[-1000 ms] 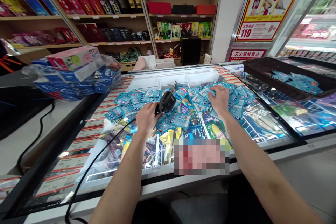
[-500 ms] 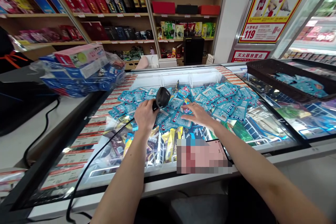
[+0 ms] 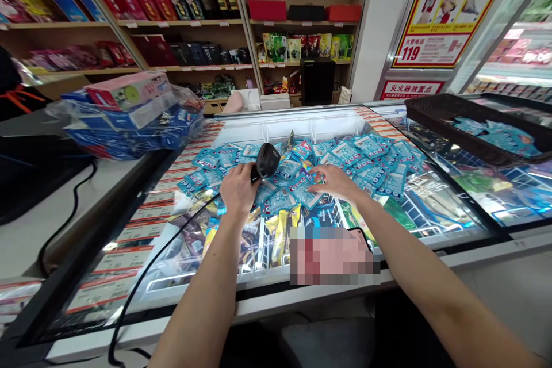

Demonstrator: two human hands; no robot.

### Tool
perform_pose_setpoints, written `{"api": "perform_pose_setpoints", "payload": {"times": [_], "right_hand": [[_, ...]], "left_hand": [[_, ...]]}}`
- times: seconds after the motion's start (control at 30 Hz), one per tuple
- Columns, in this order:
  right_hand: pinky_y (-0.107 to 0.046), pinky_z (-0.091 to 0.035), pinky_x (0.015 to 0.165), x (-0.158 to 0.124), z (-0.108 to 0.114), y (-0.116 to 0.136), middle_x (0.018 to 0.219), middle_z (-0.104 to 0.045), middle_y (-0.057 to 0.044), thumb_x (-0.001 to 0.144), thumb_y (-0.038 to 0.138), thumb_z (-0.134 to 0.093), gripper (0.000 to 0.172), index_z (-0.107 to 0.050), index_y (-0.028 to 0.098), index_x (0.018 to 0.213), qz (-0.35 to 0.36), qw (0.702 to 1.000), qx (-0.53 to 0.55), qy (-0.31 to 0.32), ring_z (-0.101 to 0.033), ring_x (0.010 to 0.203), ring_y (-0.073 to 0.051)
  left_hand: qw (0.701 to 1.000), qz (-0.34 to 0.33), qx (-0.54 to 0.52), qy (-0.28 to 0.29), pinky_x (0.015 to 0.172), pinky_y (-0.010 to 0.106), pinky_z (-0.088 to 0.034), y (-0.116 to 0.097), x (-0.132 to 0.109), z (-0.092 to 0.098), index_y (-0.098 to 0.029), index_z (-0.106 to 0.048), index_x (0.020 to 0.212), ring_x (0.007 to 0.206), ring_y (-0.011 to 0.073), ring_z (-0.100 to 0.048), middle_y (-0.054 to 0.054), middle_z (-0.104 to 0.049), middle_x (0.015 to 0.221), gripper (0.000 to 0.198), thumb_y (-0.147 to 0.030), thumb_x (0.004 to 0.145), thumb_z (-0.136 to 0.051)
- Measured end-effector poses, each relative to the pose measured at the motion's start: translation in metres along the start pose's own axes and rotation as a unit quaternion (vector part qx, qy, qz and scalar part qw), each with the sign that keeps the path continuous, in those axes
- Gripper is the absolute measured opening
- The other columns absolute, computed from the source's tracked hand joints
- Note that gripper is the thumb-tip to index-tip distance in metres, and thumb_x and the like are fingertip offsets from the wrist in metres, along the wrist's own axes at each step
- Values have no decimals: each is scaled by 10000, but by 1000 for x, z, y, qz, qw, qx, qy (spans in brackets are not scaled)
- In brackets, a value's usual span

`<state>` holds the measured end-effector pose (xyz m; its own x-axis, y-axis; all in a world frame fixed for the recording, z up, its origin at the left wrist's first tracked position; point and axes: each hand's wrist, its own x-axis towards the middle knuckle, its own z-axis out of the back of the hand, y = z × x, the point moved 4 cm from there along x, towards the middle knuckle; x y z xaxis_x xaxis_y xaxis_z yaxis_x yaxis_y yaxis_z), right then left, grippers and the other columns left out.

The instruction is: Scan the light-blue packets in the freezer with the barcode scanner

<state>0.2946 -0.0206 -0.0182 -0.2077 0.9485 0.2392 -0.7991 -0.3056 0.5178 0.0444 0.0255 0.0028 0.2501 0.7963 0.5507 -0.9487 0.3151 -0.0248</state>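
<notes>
My left hand (image 3: 237,188) is wrapped round the handle of a black corded barcode scanner (image 3: 268,160), its head tilted up over the packets. Spread across the glass top of the freezer are many flat blue packets (image 3: 375,172), some overlapping. Over the middle of them is my right hand (image 3: 334,183), curled, with thumb and forefinger apart. Its fingertips are at the right edge of one blue packet (image 3: 302,188); whether they touch it I cannot tell.
A phone (image 3: 360,237), partly blurred out, lies near the front rim. The scanner's cord (image 3: 166,241) crosses the left side. Plastic-wrapped boxes (image 3: 125,115) stand at left. A dark tray (image 3: 457,126) holding more blue packets is at right. Stocked shelves (image 3: 185,23) stand behind.
My right hand has moved a little to the right and its fingers have curled more. The packet by its fingertips has shifted slightly right. My left hand and the scanner stay put.
</notes>
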Motion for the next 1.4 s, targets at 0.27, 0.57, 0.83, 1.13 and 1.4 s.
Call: {"api": "perform_pose_setpoints", "payload": {"times": [0.27, 0.57, 0.83, 1.13, 1.4], "right_hand": [[-421, -339, 996, -2, -9, 23, 1290, -502, -42, 732, 594, -601, 656, -466, 301, 1304, 133, 989, -11, 59, -411, 1180, -241], [-352, -444, 765, 4, 13, -22, 915, -630, -46, 660, 574, -658, 437, -670, 217, 912, -68, 993, 58, -72, -578, 853, -214], [-291, -490, 488, 5, 22, -55, 673, -562, 14, 645, 537, -631, 375, -539, 206, 797, -164, 909, 326, -202, -546, 568, -143], [-397, -567, 548, 4, 24, -69, 748, -562, -14, 648, 441, -632, 324, -526, 203, 841, -190, 886, 334, -258, -580, 654, -185], [-396, -575, 545, 3, 23, -77, 858, -556, -47, 660, 460, -635, 395, -544, 191, 934, -207, 886, 308, -278, -559, 656, -170]], "left_hand": [[1000, -17, -2, -7, 725, 338, -386, 0, -1, -1, -226, -549, 1123, 936, 267, -544, 77, -619, 976, 356, -366, 796, -545], [1000, -17, -16, -19, 681, 324, -378, -5, 0, 4, -227, -555, 1106, 921, 258, -552, 67, -624, 943, 338, -360, 795, -550], [994, -93, -49, -25, 707, 311, -390, -15, -2, 7, -221, -555, 1122, 945, 245, -563, 61, -630, 950, 352, -309, 781, -564], [984, -164, -68, 29, 688, 293, -394, -26, -5, 4, -223, -557, 1096, 904, 225, -568, 53, -627, 946, 326, -342, 792, -554], [979, -173, -92, 62, 748, 296, -411, -33, -7, 7, -211, -559, 1103, 917, 216, -567, 65, -632, 965, 332, -342, 799, -538]]}}
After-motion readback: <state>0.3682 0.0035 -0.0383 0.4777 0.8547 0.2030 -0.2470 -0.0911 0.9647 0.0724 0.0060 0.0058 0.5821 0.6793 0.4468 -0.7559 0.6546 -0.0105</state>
